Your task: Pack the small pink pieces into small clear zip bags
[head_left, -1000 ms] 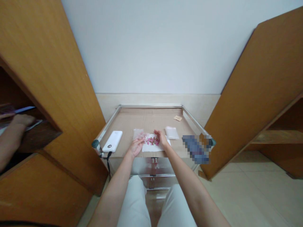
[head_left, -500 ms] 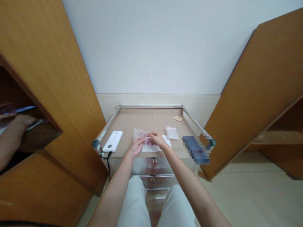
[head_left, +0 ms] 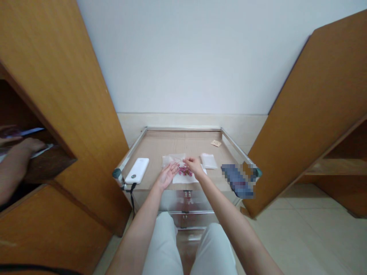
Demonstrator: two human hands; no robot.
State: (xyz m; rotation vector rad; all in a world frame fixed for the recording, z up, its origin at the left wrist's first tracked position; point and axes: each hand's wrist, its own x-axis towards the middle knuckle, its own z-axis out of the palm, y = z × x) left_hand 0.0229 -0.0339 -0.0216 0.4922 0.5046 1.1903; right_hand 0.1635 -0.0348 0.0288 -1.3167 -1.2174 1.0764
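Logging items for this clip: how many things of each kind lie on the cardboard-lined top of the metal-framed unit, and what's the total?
clear plastic bags: 2
white power bank: 1
white paper sheet: 1
tan card: 1
Total: 5
Not counted: pink rosebuds, too small to count singly, and a pixelated object, which cannot be identified.

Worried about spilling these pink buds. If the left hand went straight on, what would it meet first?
Probably the clear plastic bag lying on the white paper, just beyond the left hand's fingertips; depth is unclear here, so they may already touch.
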